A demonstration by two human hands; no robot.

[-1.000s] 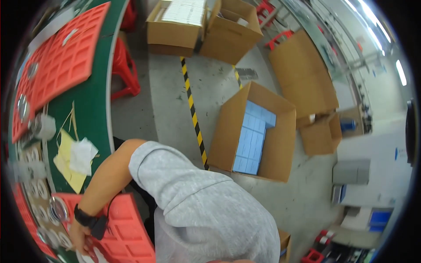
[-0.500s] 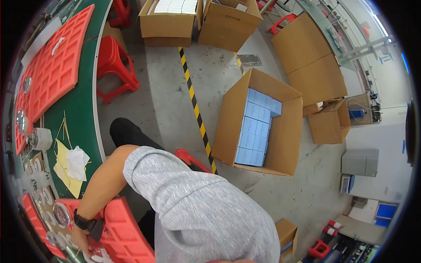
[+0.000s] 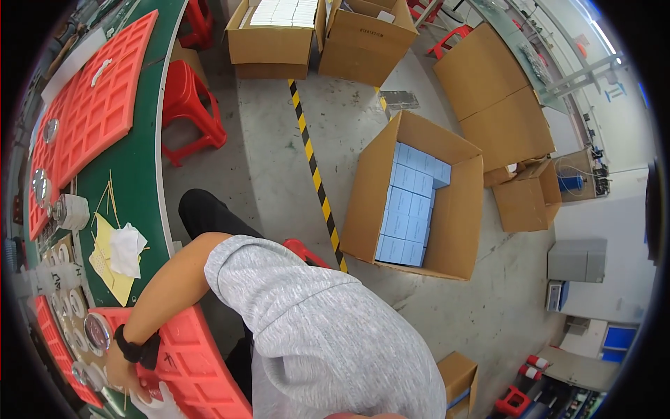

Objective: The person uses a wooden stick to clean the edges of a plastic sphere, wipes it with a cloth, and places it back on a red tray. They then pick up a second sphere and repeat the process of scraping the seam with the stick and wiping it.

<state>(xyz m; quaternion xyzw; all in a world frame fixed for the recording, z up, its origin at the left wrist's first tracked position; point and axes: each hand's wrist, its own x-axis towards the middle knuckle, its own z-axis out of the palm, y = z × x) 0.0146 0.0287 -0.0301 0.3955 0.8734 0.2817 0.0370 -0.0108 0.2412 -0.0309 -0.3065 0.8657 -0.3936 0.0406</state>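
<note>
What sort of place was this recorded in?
Probably a factory assembly or packing area: a green workbench with red gridded trays, and an open carton of light-blue boxes on the floor.

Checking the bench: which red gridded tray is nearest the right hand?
The red gridded plastic tray beside the grey shirt; the black wristband overlaps only that one.

tray (image 3: 197, 353): left, at edge of table (image 3: 136, 174) | boxes (image 3: 409, 202): in carton (image 3: 455, 234), right

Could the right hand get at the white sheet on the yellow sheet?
Probably yes: the white sheet lies uncovered atop the yellow sheet, within apparent reach, though the right hand would have to draw back.
</note>
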